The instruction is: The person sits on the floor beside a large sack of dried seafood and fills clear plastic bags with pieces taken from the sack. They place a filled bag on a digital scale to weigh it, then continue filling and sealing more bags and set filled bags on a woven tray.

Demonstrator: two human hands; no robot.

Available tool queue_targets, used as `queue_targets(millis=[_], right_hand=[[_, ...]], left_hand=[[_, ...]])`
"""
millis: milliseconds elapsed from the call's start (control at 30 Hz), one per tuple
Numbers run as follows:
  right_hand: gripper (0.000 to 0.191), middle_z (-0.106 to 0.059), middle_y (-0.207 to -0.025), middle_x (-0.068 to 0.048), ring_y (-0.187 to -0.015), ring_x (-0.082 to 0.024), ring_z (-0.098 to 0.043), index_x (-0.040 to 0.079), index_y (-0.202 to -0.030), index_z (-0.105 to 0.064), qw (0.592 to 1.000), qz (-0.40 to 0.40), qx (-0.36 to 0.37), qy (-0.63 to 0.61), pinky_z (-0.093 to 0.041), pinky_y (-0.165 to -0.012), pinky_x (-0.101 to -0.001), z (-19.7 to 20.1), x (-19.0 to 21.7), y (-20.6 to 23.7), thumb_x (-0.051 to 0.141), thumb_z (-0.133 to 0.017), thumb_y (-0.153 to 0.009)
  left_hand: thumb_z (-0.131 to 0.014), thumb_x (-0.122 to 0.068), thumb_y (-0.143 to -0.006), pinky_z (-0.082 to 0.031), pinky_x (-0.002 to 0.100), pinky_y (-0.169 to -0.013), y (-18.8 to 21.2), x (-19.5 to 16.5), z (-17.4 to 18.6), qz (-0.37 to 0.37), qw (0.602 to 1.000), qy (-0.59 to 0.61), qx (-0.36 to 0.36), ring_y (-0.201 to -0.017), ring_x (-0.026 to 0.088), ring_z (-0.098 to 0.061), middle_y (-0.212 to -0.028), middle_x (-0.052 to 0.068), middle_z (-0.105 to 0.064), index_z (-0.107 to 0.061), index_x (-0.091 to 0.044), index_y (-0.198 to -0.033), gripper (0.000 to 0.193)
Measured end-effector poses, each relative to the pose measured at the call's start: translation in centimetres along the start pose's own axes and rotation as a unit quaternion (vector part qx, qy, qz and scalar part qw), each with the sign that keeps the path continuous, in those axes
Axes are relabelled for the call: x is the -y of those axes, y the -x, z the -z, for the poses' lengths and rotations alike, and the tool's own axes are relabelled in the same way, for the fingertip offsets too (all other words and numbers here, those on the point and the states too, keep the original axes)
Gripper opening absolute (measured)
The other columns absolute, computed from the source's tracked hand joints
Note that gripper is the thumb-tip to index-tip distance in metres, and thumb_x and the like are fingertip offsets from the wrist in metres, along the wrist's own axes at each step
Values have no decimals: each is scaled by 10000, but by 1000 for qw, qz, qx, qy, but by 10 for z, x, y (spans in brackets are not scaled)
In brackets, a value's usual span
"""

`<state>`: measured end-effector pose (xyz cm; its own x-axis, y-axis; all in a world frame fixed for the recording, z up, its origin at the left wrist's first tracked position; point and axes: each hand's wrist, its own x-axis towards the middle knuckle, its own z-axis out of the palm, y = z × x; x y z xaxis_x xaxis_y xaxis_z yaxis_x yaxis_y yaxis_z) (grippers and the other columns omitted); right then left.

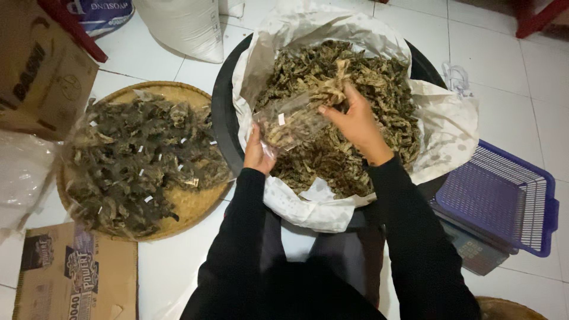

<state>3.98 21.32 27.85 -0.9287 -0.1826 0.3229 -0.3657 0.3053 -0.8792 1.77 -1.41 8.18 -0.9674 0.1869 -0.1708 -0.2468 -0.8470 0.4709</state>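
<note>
A black tub (220, 112) lined with white paper (450, 127) holds a heap of dry brown crisps (379, 89). My left hand (256, 153) grips the bottom of a small clear plastic bag (290, 121), partly filled with crisps, over the tub's near left side. My right hand (355, 121) holds a bunch of crisps (333, 89) at the bag's mouth. Both arms wear black sleeves.
A round woven tray (184, 204) at the left carries several filled clear bags (136, 160). Cardboard boxes (77, 275) lie at the left and lower left. A purple plastic basket (504, 198) sits at the right on a white tiled floor. A white sack (184, 24) stands behind.
</note>
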Motion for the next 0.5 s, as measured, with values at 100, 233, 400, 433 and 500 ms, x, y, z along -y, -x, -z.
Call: queue_targets(millis=[100,233,400,433,500], right_hand=[[583,-643,-1371,-127,-1214,-191,-615,38,-1404,-514,999,-45,-16,24,-509,-1020,-311,7,10,-3,141,-777,-895],[744,-525,-1394,-186,-1291,-273,-542,35,-1404,-394,986,-16,1,166,-460,-1076,-402,27,20,-8,161,-891,-864],[809,-516,-1387,-140,-1276,-266,-552,153,-1449,-398,987,-4,49,150,-500,-1045,-430,45,12,-8,226,-899,-818],[770,-547,-1359,-160,-1284,-276,-560,150,-1454,-429,984,46,72,153,-471,-1100,-429,48,9,-7,222,-902,-850],[595,-544,-1342,-162,-1165,-256,-577,156,-1393,-586,970,7,94,226,-492,-972,-388,53,5,-7,216,-876,-876]], left_hand=[[-490,-477,-1057,-496,479,-1098,-7,10,-8,-24,999,31,6,-1300,279,-593,-1462,72,-566,-498,-122,-1451,531],[-477,-469,-1081,-473,513,-1092,-13,23,-14,-12,998,62,15,-1289,315,-582,-1439,107,-556,-472,-116,-1431,496],[-481,-465,-1060,-433,500,-1137,-8,30,-10,29,998,59,-3,-1336,306,-549,-1492,94,-530,-477,-139,-1456,513],[-479,-466,-1059,-428,494,-1144,-8,29,-9,42,998,46,-28,-1348,295,-541,-1504,80,-516,-465,-161,-1462,505],[-476,-467,-1058,-417,482,-1159,-7,30,-8,66,995,21,-78,-1373,272,-524,-1527,50,-488,-440,-205,-1474,493]])
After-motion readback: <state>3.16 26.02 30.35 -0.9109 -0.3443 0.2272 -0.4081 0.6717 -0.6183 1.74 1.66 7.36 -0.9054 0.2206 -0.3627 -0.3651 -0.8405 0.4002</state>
